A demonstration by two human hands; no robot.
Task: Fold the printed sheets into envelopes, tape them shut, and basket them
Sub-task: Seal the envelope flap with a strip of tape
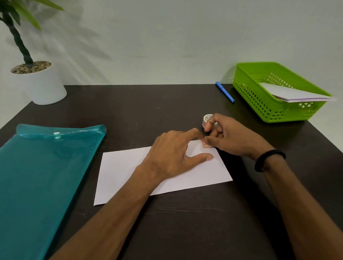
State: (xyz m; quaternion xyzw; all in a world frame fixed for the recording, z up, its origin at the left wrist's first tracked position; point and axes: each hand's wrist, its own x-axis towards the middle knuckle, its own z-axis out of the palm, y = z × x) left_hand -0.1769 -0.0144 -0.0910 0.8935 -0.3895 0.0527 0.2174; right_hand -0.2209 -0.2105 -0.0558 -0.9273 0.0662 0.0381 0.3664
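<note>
A folded white sheet [194, 177] lies flat on the dark table [182, 227] in the middle. My left hand [171, 155] presses on its far right part, forefinger and thumb spread on the paper. My right hand [230, 137] holds a small roll of tape [207, 118] on one finger and pinches a short pinkish tape strip [205, 145] down at the sheet's far right corner. A green basket [251, 93] at the back right holds several folded white envelopes [296, 94].
A teal plastic document folder [34, 183] lies along the left side of the table. A blue pen [225, 92] rests by the basket. A white pot with a plant [44, 86] stands at the back left corner. A black band circles my right wrist.
</note>
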